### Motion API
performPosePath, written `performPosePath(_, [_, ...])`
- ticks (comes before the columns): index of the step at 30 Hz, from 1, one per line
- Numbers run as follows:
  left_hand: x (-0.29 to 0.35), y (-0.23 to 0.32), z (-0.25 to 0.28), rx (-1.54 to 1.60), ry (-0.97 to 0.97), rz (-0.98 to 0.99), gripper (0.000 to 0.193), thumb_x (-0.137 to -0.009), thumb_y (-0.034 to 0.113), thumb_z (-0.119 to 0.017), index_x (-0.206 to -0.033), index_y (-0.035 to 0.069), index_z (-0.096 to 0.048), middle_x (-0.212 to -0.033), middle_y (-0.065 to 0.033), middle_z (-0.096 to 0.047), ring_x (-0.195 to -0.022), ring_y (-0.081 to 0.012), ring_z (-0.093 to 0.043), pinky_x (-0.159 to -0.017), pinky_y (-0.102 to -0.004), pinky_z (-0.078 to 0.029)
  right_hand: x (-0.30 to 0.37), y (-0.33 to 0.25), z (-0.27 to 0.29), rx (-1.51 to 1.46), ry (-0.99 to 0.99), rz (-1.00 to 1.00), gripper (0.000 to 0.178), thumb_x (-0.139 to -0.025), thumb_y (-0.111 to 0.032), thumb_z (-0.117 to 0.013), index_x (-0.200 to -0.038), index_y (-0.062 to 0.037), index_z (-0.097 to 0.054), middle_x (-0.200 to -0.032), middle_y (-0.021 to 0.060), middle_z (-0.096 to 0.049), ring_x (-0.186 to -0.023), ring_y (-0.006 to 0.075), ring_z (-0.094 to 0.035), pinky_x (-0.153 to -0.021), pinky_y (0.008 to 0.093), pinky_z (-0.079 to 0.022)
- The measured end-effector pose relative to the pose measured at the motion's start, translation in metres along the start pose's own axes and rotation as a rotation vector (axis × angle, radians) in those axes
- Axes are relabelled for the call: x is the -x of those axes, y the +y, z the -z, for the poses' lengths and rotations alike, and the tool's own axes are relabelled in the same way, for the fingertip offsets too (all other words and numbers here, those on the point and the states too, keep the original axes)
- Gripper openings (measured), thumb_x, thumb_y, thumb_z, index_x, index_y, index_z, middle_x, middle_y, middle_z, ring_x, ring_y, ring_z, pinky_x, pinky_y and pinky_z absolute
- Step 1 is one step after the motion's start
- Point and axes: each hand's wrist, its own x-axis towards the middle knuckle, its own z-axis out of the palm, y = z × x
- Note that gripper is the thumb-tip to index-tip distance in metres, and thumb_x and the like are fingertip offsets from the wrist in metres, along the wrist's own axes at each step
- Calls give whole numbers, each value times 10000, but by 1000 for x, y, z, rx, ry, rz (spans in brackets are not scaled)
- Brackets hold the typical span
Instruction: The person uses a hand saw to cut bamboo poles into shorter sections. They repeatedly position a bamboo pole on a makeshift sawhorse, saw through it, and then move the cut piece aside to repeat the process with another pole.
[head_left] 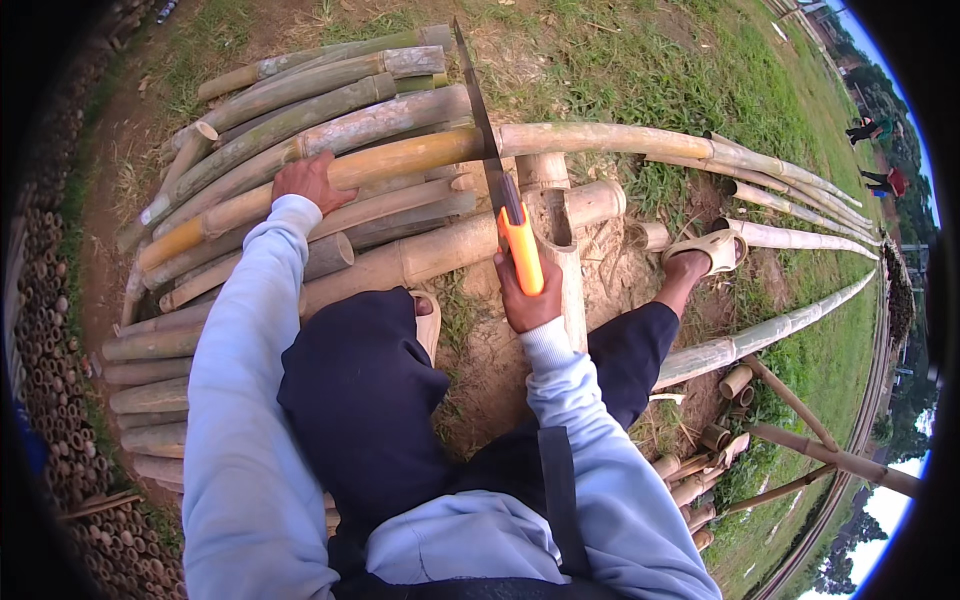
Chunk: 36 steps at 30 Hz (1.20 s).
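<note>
My right hand [522, 300] is wrapped round the orange handle of a handsaw [479, 97]. Its long dark blade points away from me and crosses a long yellowish bamboo pole [400, 155], just left of a joint with a paler stretch of bamboo [600, 138]. Whether the cut passes right through cannot be made out. My left hand [312, 183] grips that yellowish pole well to the left of the blade, fingers over its top. Beneath the saw, a notched upright bamboo piece [553, 215] stands beside a thick crosswise bamboo pole [430, 258].
Cut bamboo lengths [330, 105] lie piled at the left. Long bamboo poles [790, 240] stretch rightward over the grass. My sandalled foot [705, 255] is set right of the crosswise pole. Stacked bamboo ends [60, 320] line the far left. Two people [885, 180] are far off at right.
</note>
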Motion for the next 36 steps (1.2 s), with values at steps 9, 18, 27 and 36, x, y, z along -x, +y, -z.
performPosePath(9, [-1,-12,-5,-35,62,-12,678,-724,582,-803,-1225,147,-665,-1087,-168,-751,-1013,-376,-713,-905,-496,-558,197,9,48,-36,31,-46,267,-929,-62,-724,-1174,42,-692,-746,88,-648,-673,107,-585,-652,287,-497])
performPosePath(18, [-2,-2,-3,-22,52,-36,645,-726,580,-811,-1185,149,-674,-1047,-174,-754,-990,-379,-718,-883,-497,-567,7,5,-4,-63,53,53,270,-938,-164,-748,-817,39,-616,-631,148,-569,-561,182,-500,-558,358,-433])
performPosePath(27, [-1,-11,4,-21,63,5,609,-734,573,-814,-1142,142,-679,-993,-175,-760,-958,-388,-724,-868,-512,-570,167,-11,42,57,-12,1,197,-923,-66,-708,-1099,25,-700,-731,170,-653,-637,224,-673,-641,337,-526])
performPosePath(36, [-12,-22,-11,1,85,-35,658,-732,611,-789,-1188,150,-680,-1043,-189,-754,-990,-384,-722,-895,-504,-570,106,5,19,-46,29,-35,169,-939,-116,-743,-902,29,-665,-657,97,-603,-600,146,-566,-590,349,-477])
